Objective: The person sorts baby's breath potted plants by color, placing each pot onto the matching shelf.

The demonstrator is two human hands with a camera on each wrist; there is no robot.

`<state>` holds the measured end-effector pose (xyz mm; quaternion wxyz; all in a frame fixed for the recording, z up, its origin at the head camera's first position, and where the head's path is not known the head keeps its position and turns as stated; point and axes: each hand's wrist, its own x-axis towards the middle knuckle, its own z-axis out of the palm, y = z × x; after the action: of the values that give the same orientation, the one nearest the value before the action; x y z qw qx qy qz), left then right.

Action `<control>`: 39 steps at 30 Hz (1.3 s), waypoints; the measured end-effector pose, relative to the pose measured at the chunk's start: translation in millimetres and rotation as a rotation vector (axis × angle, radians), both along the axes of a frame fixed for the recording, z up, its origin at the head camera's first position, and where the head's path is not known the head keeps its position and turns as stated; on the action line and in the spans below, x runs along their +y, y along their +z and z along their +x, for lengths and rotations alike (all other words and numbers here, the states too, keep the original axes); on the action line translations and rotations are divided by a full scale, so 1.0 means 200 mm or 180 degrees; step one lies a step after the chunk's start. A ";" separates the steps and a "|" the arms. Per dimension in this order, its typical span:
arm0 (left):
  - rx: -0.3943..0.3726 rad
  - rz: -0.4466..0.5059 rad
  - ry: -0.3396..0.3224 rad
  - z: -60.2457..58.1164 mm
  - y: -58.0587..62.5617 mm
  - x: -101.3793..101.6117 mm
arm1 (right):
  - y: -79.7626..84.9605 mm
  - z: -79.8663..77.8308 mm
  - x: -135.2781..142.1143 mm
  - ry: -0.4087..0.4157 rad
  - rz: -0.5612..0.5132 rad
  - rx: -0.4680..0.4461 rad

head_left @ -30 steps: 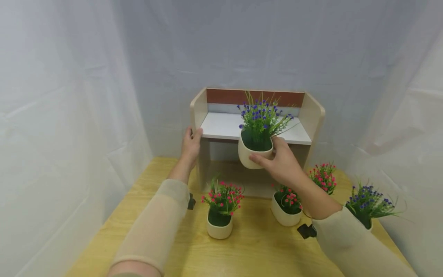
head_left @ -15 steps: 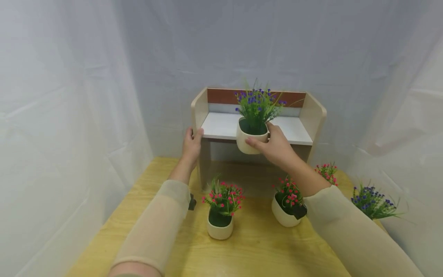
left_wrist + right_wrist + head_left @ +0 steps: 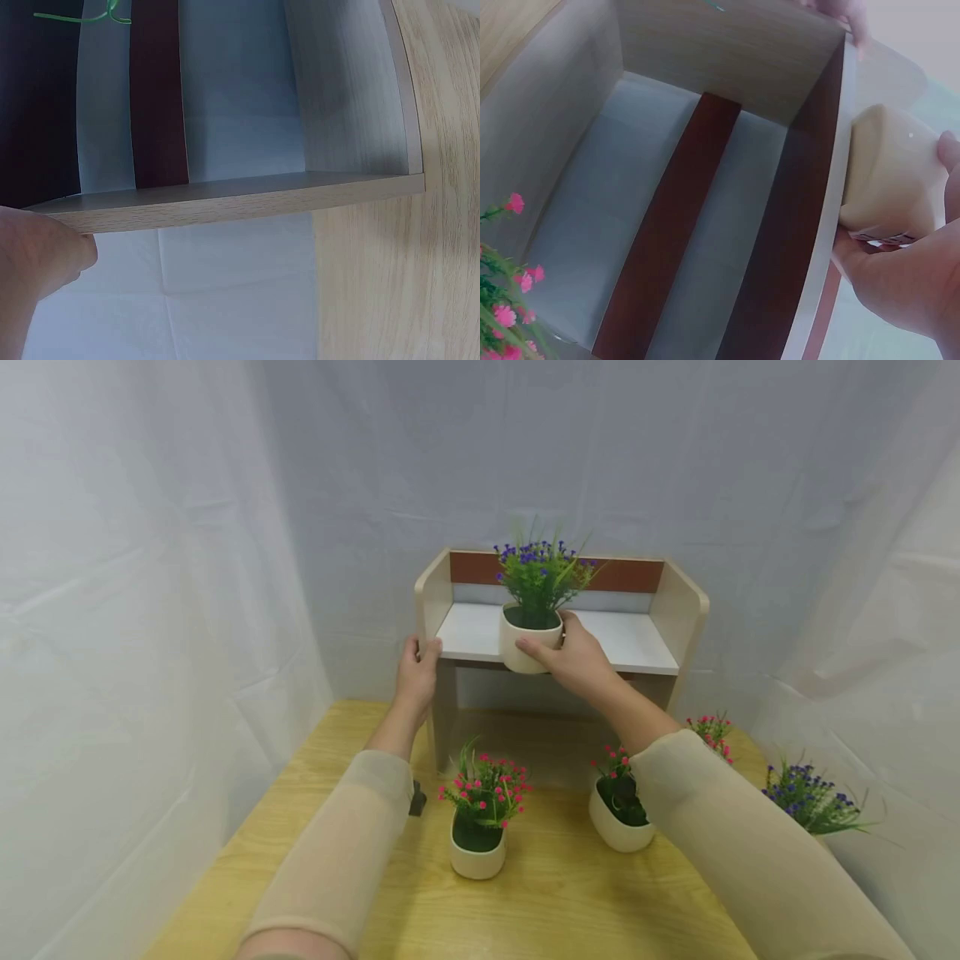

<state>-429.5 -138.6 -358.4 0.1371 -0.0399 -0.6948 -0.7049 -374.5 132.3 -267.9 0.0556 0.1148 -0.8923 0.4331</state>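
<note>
My right hand (image 3: 579, 656) grips a cream flowerpot (image 3: 527, 647) with blue-purple flowers and green leaves, thumb on its front and fingers around the right side. The pot is upright at the front edge of the white upper shelf (image 3: 637, 639) of a small wooden desktop shelf unit (image 3: 681, 610). In the right wrist view the pot (image 3: 896, 169) lies right against the shelf board's edge. My left hand (image 3: 417, 677) holds the unit's left side panel (image 3: 247, 206) by its front edge, thumb inside and fingers outside.
Pink-flowered pots stand on the wooden table in front, one at centre (image 3: 477, 852) and one at right (image 3: 622, 827), partly behind the right sleeve. Another pink plant (image 3: 711, 733) and a blue-purple plant (image 3: 810, 797) are farther right. White sheeting (image 3: 360, 468) surrounds the table (image 3: 525, 910).
My right hand has carried the blue-purple flowerpot up, leftward and away from me to the upper shelf's front edge. The left hand stays on the side panel.
</note>
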 end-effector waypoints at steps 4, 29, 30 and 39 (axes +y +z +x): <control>0.0013 -0.0013 -0.0027 0.01 0.00 0.01 | 0.00 -0.02 -0.04 -0.0019 0.0088 0.0062; 0.0029 0.0057 0.0015 0.01 0.00 0.02 | -0.01 -0.16 -0.23 -0.0128 0.0080 0.0477; 0.0030 0.0072 0.0017 0.01 0.00 0.02 | -0.01 -0.17 -0.24 -0.0139 0.0074 0.0498; 0.0048 0.0120 0.0032 0.00 -0.01 0.03 | -0.02 -0.20 -0.27 -0.0269 0.0221 0.0653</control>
<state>-429.3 -133.2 -361.0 0.1465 -0.0391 -0.6805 -0.7169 -415.4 77.4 -271.5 0.1608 0.1226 -0.9004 0.3852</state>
